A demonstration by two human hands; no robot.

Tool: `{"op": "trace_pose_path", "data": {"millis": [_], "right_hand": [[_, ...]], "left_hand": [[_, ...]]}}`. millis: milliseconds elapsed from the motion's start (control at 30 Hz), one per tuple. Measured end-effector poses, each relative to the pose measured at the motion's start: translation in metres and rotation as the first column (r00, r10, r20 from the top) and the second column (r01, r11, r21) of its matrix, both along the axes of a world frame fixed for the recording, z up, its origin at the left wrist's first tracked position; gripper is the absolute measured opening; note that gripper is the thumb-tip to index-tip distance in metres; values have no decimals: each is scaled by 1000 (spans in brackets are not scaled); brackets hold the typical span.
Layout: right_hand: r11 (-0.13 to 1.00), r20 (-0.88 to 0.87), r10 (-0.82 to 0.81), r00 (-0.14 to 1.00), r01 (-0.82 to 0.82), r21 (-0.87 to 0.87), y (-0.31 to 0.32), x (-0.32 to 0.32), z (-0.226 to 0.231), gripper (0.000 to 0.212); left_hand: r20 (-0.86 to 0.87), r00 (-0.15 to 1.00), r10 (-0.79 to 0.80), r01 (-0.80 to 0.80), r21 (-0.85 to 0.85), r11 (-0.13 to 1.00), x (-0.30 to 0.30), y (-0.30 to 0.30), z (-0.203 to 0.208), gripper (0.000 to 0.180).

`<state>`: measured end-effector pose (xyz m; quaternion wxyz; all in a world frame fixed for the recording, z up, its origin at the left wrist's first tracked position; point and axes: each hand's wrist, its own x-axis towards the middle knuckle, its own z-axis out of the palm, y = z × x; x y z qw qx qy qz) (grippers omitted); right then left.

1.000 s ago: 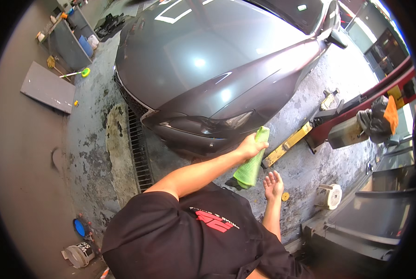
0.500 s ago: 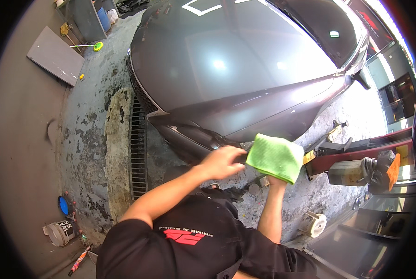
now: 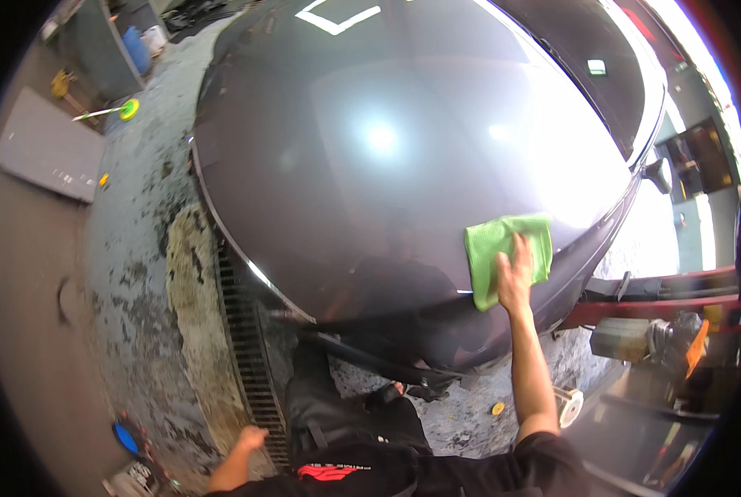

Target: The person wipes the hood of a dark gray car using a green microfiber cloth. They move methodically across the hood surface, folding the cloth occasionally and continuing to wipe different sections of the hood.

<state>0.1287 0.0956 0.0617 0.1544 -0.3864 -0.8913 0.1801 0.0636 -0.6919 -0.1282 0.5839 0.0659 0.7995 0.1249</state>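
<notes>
My right hand [image 3: 515, 277] lies on a green microfiber cloth [image 3: 488, 248], its fingers stretched out over it. The cloth is spread flat against the dark grey car hood [image 3: 346, 207], near the hood's front corner on my right. Some cloth shows on both sides of the hand. Down by my left side, my left hand [image 3: 253, 437] hangs away from the car, above the floor grate. Its fingers are too small and blurred to read, and no object shows in it.
A metal drain grate [image 3: 242, 348] runs along the floor left of the car. To the right are a red lift arm [image 3: 627, 308], a metal box [image 3: 619, 340] and a pale round-faced device [image 3: 569, 407]. A grey panel [image 3: 47, 145] leans on the left wall.
My right hand has brought the folded cloth from in front of the car onto the hood, where it is now opened out. My left hand has dropped away to the lower left.
</notes>
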Motion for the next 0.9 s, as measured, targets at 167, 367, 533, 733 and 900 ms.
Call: {"op": "trace_pose_path", "data": {"millis": [167,367,533,733,900], "right_hand": [[905,242,-328,913,230,357,96,-130,2,78],[824,244,-541,805,450,344,288,-323,41,91],[959,280,-158,947,79,273,237,-610,33,93],[691,496,468,731,-653,311,-66,-744,-18,95],[202,480,856,190,-979,27,-156,-650,-63,69]], "left_hand": [[-101,636,765,-733,-390,557,-67,1,-12,34],[91,626,774,-687,-404,603,-145,50,-53,34],[146,646,749,-658,-389,644,-183,72,-68,34],[160,672,723,-636,-376,674,-202,91,-61,35],[146,688,711,-643,-333,690,-206,93,-43,35]]}}
